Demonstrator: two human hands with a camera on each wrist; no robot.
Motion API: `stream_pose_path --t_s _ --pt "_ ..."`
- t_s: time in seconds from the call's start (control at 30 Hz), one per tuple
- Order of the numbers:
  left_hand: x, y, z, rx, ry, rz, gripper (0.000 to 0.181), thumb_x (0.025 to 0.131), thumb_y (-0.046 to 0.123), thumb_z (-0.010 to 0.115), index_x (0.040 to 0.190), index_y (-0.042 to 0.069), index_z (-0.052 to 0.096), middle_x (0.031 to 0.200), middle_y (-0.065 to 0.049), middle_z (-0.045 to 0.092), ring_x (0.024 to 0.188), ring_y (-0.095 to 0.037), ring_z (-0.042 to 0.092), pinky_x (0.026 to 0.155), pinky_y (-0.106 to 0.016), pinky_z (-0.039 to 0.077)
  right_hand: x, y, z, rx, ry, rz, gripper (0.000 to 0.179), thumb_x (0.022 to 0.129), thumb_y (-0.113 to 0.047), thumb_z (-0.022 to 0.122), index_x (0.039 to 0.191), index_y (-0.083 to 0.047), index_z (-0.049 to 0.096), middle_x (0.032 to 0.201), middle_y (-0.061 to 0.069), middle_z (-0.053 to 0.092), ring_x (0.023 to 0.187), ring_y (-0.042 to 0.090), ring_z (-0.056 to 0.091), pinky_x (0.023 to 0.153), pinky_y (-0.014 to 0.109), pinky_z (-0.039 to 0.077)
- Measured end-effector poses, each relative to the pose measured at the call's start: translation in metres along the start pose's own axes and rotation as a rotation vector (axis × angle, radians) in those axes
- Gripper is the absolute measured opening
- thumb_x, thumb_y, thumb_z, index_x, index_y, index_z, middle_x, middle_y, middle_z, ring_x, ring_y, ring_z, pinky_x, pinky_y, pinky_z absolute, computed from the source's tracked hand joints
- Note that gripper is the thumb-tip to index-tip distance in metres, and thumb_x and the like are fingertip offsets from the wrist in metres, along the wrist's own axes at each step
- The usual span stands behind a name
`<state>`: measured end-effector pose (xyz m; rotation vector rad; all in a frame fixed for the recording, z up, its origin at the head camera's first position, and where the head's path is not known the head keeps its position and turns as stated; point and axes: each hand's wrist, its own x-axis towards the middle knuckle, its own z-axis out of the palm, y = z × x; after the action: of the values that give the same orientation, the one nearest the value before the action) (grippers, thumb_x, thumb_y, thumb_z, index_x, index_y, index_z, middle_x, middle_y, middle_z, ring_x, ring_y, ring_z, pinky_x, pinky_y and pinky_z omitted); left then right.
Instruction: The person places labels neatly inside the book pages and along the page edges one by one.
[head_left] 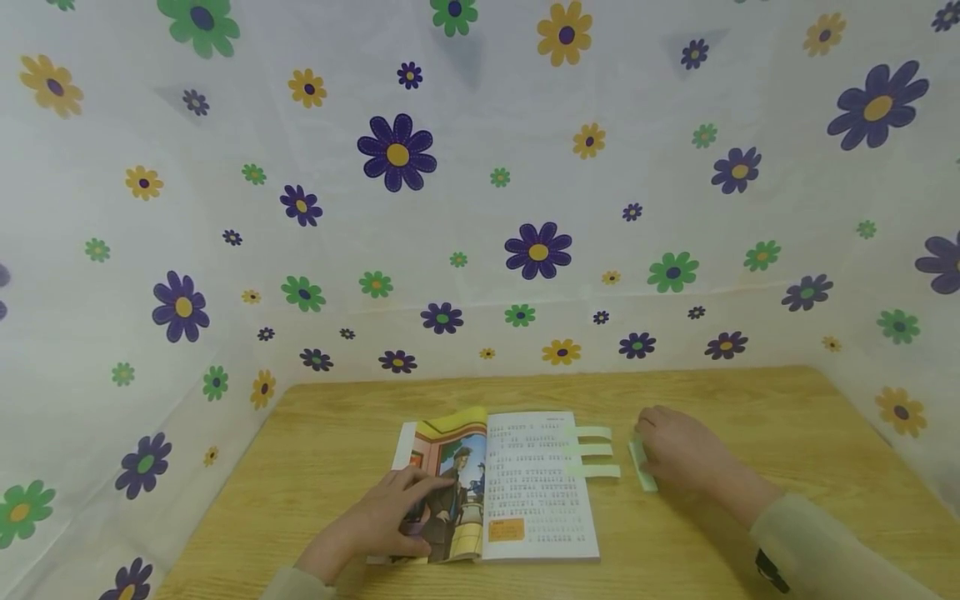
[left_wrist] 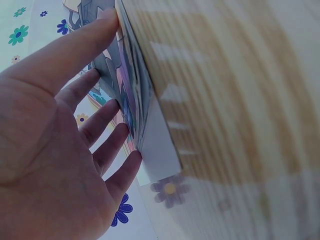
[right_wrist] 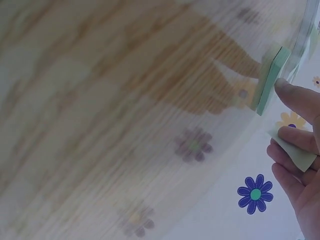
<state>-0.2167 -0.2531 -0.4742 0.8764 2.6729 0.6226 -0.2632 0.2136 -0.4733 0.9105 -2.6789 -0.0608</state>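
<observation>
An open book (head_left: 536, 500) lies on the table, with a colour illustration on its left page and print on its right. My left hand (head_left: 390, 512) rests on the illustrated page, fingers spread; in the left wrist view its thumb and fingertips touch the book's edge (left_wrist: 135, 85). To the right of the book, my right hand (head_left: 682, 450) is at a pale green sticky note pad (head_left: 642, 467). Its thumb touches the pad (right_wrist: 272, 82) in the right wrist view, while a loose sticky note (right_wrist: 297, 154) is held between its fingers.
Three pale green sticky notes (head_left: 597, 450) stick out from the right page's outer edge. The wooden table (head_left: 322, 433) is bordered by a white, flower-printed sheet (head_left: 465, 217) at the back and sides. A dark device (head_left: 770, 570) shows at the right sleeve.
</observation>
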Motion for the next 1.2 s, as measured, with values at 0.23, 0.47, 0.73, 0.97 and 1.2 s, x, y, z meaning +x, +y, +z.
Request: stream_pose_path --t_s 0.23,0.47,0.73,0.97,1.2 --pt "0.000 -0.004 0.005 0.004 0.013 -0.002 0.084 0.085 0.035 0.091 0.158 0.027 0.050 0.145 -0.011 0.050 0.125 -0.037 0.047 0.095 -0.060 0.048 -0.002 -0.002 -0.002 0.008 -0.032 0.002 0.031 0.079 -0.017 0.090 0.101 -0.001 0.075 0.099 0.008 0.071 0.088 0.022 0.067 0.085 0.038 0.061" --pt "-0.003 0.005 0.001 0.000 -0.009 -0.014 0.084 0.084 0.033 0.092 0.156 0.023 0.051 0.145 -0.011 0.049 0.127 -0.038 0.047 0.096 -0.060 0.048 -0.003 -0.007 -0.006 0.030 -0.043 -0.024 0.031 0.081 -0.014 0.088 0.102 0.001 0.073 0.101 0.011 0.071 0.090 0.024 0.067 0.085 0.039 0.061" --pt "0.001 -0.005 0.005 0.020 0.032 0.019 0.085 0.085 0.034 0.091 0.158 0.025 0.049 0.145 -0.013 0.050 0.126 -0.038 0.047 0.096 -0.061 0.048 -0.002 -0.010 -0.010 -0.019 -0.030 -0.034 0.035 0.081 -0.017 0.090 0.105 0.001 0.073 0.104 0.011 0.070 0.094 0.024 0.067 0.087 0.039 0.061" --pt "0.002 -0.010 0.008 0.025 0.037 0.032 0.084 0.086 0.038 0.090 0.159 0.031 0.048 0.146 -0.013 0.050 0.128 -0.039 0.047 0.096 -0.063 0.048 -0.003 -0.010 -0.010 -0.039 -0.040 -0.070 0.035 0.083 -0.017 0.088 0.110 0.001 0.074 0.110 0.014 0.072 0.102 0.029 0.070 0.094 0.043 0.060" --pt "0.000 0.002 -0.001 0.020 0.011 0.022 0.084 0.084 0.033 0.092 0.156 0.020 0.051 0.144 -0.015 0.050 0.127 -0.042 0.048 0.094 -0.063 0.048 -0.005 -0.011 -0.012 -0.036 -0.046 -0.069 0.042 0.087 -0.027 0.087 0.114 0.002 0.073 0.113 0.015 0.072 0.108 0.033 0.069 0.102 0.050 0.055"
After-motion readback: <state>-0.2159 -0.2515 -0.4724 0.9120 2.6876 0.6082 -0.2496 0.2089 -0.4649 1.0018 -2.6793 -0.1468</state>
